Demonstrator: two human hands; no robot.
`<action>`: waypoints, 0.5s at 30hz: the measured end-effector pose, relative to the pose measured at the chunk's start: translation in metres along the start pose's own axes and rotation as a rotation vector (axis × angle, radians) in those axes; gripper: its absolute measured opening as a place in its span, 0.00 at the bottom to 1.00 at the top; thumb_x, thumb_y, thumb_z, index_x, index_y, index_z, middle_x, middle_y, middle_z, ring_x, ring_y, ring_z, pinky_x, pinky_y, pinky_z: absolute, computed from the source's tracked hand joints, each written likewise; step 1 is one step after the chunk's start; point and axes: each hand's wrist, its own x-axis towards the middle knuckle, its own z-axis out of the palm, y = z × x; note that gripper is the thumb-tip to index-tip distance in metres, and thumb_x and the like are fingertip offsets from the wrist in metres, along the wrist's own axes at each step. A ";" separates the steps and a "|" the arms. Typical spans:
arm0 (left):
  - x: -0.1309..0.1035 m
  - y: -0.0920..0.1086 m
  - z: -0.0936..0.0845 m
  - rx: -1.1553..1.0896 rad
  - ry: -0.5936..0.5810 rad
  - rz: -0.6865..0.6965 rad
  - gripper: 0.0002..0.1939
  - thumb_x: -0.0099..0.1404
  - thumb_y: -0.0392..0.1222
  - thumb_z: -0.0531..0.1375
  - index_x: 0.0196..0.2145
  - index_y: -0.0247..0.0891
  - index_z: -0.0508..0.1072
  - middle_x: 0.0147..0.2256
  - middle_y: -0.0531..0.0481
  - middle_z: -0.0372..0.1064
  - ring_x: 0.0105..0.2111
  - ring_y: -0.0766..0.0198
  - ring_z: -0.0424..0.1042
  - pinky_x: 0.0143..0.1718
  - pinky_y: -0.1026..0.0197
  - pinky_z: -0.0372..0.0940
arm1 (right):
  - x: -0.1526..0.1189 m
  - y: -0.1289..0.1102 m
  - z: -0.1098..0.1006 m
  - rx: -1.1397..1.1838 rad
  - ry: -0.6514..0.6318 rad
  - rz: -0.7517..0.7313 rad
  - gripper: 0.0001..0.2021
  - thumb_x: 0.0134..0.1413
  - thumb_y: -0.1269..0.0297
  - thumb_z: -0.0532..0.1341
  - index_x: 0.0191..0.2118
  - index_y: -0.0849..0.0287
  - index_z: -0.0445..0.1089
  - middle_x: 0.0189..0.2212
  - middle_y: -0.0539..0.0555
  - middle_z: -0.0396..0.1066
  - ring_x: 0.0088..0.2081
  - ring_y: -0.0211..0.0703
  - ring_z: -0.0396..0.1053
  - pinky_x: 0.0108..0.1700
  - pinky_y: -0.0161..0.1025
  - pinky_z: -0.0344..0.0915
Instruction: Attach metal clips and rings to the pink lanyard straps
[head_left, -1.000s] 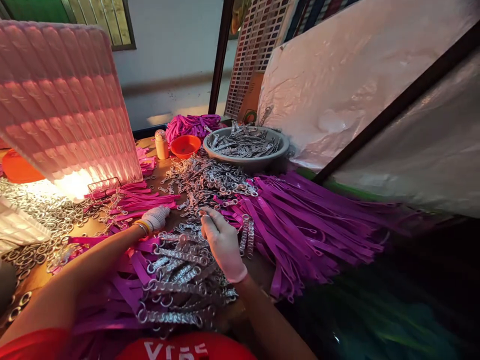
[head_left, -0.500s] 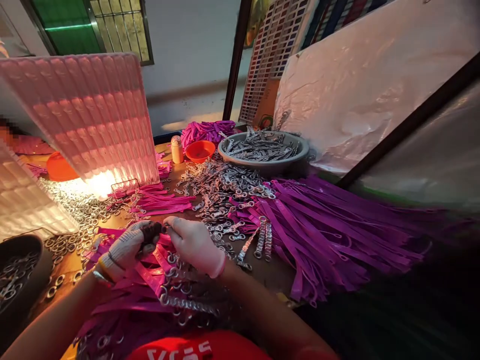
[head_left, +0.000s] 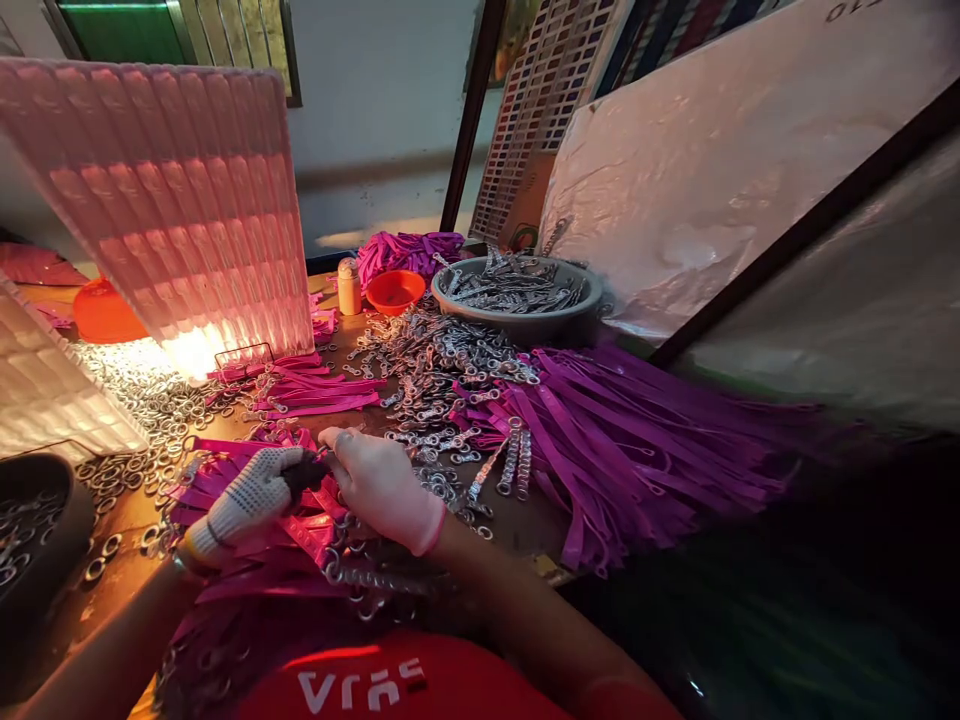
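My left hand (head_left: 251, 500), in a white dotted glove with dark fingertips, is closed at the front middle of the table. What its fingers grip is too dark and small to make out. Touching those fingertips, my right hand (head_left: 382, 485), in a plain pale glove, is pinched; whatever lies in the pinch is hidden. Under both hands spreads a heap of pink-purple straps (head_left: 255, 585), some ending in metal rings. A short metal chain (head_left: 382, 580) lies across this heap, below my right hand.
A big bundle of purple straps (head_left: 637, 450) lies on the right. Behind it are piled metal links (head_left: 427, 350) and a grey basin (head_left: 517, 318) of more links. Loose rings (head_left: 161, 400) cover the left, beside a lit corrugated panel (head_left: 187, 200) and a dark tub (head_left: 79, 500).
The camera view has shifted slightly, so the table contents appear a little higher and further left. My hands stay together over the straps, with the right turned slightly.
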 end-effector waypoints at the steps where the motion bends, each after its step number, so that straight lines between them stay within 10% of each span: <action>1: -0.002 -0.003 0.001 -0.060 0.025 -0.038 0.08 0.59 0.42 0.59 0.28 0.36 0.76 0.18 0.53 0.64 0.17 0.70 0.57 0.19 0.67 0.51 | 0.001 -0.002 -0.003 0.023 -0.031 -0.002 0.16 0.67 0.63 0.56 0.57 0.59 0.65 0.43 0.57 0.77 0.44 0.46 0.75 0.40 0.37 0.63; 15: -0.006 -0.019 0.009 0.065 0.049 -0.015 0.11 0.62 0.42 0.58 0.25 0.36 0.74 0.20 0.51 0.66 0.20 0.68 0.59 0.22 0.68 0.54 | -0.001 0.005 0.018 -0.182 -0.233 -0.177 0.14 0.66 0.60 0.52 0.45 0.66 0.67 0.30 0.62 0.75 0.32 0.52 0.76 0.30 0.39 0.62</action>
